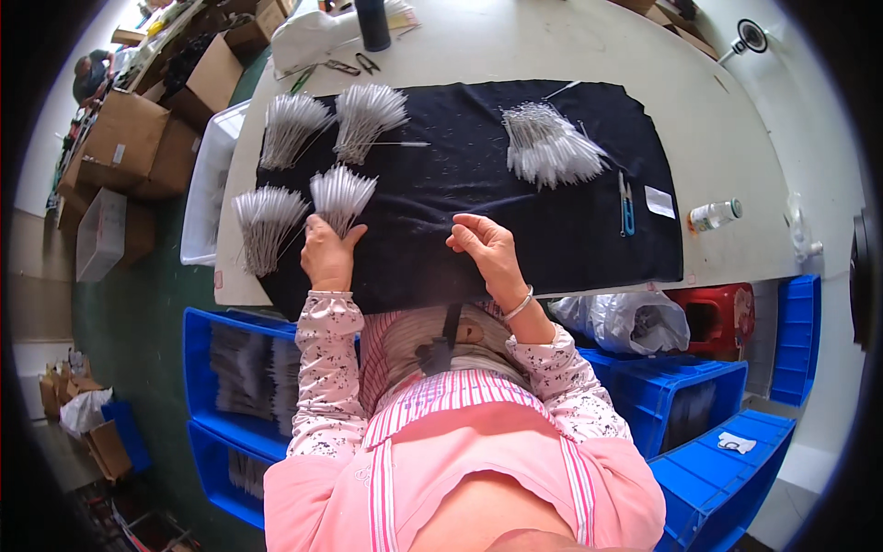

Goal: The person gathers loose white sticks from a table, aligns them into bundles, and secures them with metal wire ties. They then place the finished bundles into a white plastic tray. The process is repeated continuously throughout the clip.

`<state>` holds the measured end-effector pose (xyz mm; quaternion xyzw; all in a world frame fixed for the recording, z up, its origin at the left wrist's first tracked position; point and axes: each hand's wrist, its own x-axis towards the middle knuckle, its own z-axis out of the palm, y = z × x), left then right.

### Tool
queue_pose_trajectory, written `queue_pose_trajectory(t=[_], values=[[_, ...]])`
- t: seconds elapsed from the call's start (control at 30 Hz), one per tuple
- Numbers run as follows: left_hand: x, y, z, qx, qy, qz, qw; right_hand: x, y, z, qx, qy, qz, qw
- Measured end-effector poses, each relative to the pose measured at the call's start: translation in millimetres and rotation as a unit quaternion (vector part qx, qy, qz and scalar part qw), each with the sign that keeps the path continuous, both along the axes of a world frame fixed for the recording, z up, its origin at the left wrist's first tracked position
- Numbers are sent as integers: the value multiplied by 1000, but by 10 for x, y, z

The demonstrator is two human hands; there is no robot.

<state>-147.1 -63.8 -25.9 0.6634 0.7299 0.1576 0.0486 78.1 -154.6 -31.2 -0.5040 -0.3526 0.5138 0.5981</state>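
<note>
My left hand [329,254] is closed round the stems of a bundle of thin wire brushes [343,191], white bristle ends pointing away from me. My right hand [492,254] hovers over the black cloth [432,267] with thumb and fingers drawn together. Whatever it may hold is too small to make out. Beside my left hand lies another brush bundle [269,221]. Two further bundles, one at the far left [292,129] and one next to it [368,120], rest on the cloth. A single brush [401,143] lies nearby. Farther right is a loose pile of brushes [550,147].
Blue-handled snips [627,207] and a white paper slip [659,201] lie on the cloth's right. A glass bottle [715,215] stands beyond. Blue crates [235,405] holding brushes stand below the table at left; more blue crates [685,396] stand at right. A dark cup [372,25] is at the back.
</note>
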Motion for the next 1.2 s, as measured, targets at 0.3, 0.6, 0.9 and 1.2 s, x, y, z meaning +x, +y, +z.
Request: queue_pose_trajectory(t=[0.3, 0.6, 0.9, 1.2], values=[[37, -40, -91, -82, 90, 27, 992, 511, 153, 314, 119, -387, -68, 912], [350, -135, 295, 62, 55, -69, 994, 1772, 1194, 455, -71, -783, -77, 613], [1832, 590, 361, -365, -552, -160, 733, 2266, 1360, -2, -113, -624, -104, 766], [3006, 1095, 246, -480, -514, -49, 709, 2370, 1253, -63, -130, -548, -118, 818]])
